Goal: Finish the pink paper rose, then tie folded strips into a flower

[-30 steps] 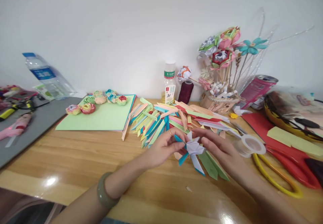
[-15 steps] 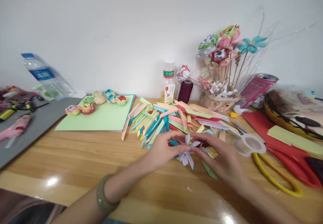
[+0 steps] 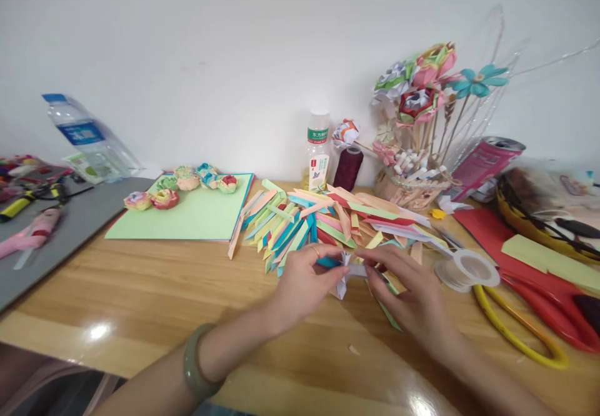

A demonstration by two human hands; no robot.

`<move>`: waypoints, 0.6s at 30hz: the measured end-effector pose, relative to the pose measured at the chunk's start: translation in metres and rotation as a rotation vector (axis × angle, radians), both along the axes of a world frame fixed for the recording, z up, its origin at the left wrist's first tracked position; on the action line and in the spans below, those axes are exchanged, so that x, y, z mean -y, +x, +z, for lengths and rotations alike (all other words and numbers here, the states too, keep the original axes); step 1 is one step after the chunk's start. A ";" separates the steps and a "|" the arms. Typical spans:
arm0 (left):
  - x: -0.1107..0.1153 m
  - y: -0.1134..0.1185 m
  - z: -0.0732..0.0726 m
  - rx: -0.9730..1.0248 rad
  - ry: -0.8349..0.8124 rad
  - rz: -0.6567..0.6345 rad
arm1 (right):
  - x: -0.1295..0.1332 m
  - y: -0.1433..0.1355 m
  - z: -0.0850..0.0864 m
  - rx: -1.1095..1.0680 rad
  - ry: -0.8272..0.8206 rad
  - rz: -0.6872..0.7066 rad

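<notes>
Between my hands is a folded white paper piece [image 3: 343,286] with several petal-like points, partly covered by my fingers. My left hand [image 3: 307,282] pinches its left side between thumb and fingers; a ring is on one finger and a green bangle [image 3: 197,363] on the wrist. My right hand [image 3: 405,288] pinches the right side of the same piece. Just behind the hands lies a heap of folded coloured paper strips [image 3: 300,225]. A green strip [image 3: 387,310] lies under my right hand.
Small paper flowers [image 3: 165,199] sit on green sheets [image 3: 187,225] at left. Behind are a bottle [image 3: 319,153], dark red thread [image 3: 348,169] and a flower basket [image 3: 405,192]. At right are a white spool [image 3: 469,270], red scissors [image 3: 548,307] and a yellow ring-shaped handle [image 3: 520,338].
The white paper piece has turned between my fingers, and fewer of its points show. The whole view has shifted slightly, with objects appearing a little further right.
</notes>
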State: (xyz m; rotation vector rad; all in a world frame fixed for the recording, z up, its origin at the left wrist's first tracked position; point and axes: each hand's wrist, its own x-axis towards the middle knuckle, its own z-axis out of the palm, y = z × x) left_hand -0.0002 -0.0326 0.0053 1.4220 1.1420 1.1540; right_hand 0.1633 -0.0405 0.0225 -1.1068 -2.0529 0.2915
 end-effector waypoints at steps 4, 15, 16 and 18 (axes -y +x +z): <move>0.001 -0.002 -0.002 -0.056 0.232 -0.009 | 0.003 -0.002 -0.001 -0.005 0.096 0.047; 0.004 -0.004 0.001 -0.136 0.592 0.002 | 0.007 -0.001 -0.006 -0.033 0.171 0.101; 0.004 -0.004 0.001 -0.132 0.603 0.001 | 0.007 -0.001 -0.006 -0.035 0.172 0.098; 0.003 -0.005 0.001 -0.127 0.625 -0.002 | 0.007 0.000 -0.006 -0.033 0.179 0.091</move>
